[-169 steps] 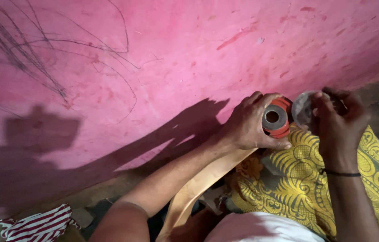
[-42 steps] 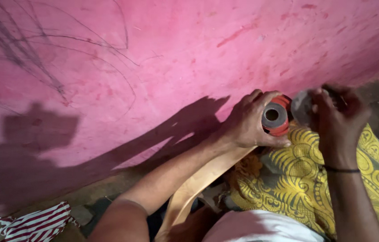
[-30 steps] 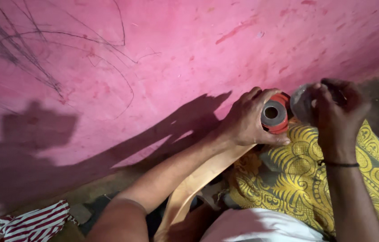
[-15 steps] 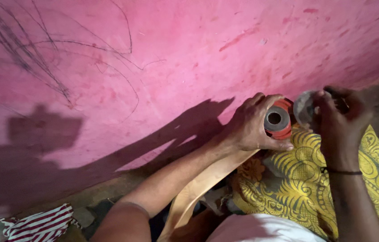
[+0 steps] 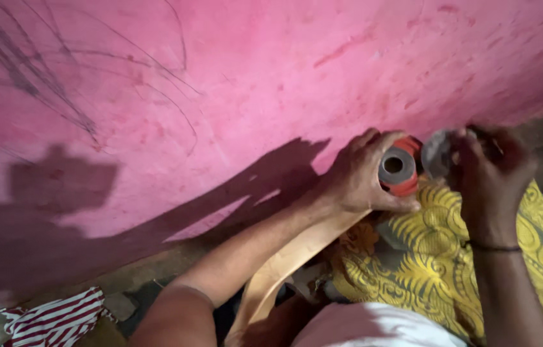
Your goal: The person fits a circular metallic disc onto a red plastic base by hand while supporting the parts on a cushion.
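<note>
My left hand [image 5: 356, 177] grips a small red cylinder with a grey round face and a dark centre hole [image 5: 398, 170], held close to the pink wall [image 5: 252, 83]. Just to its right, my right hand [image 5: 491, 177] closes its fingers on a grey round disc [image 5: 437, 154] that faces the cylinder's end. A thin dark band circles my right wrist. Whether the disc touches the cylinder is hard to tell.
A yellow patterned cloth [image 5: 438, 257] lies under both hands. A tan strip [image 5: 284, 270] runs below my left forearm. A red-and-white striped cloth [image 5: 59, 318] lies at the lower left, and white fabric [image 5: 374, 328] at the bottom centre. Dark scribbles mark the wall's upper left.
Both hands stay on the cylinder and the disc in nearly the same place; only the view shifts slightly.
</note>
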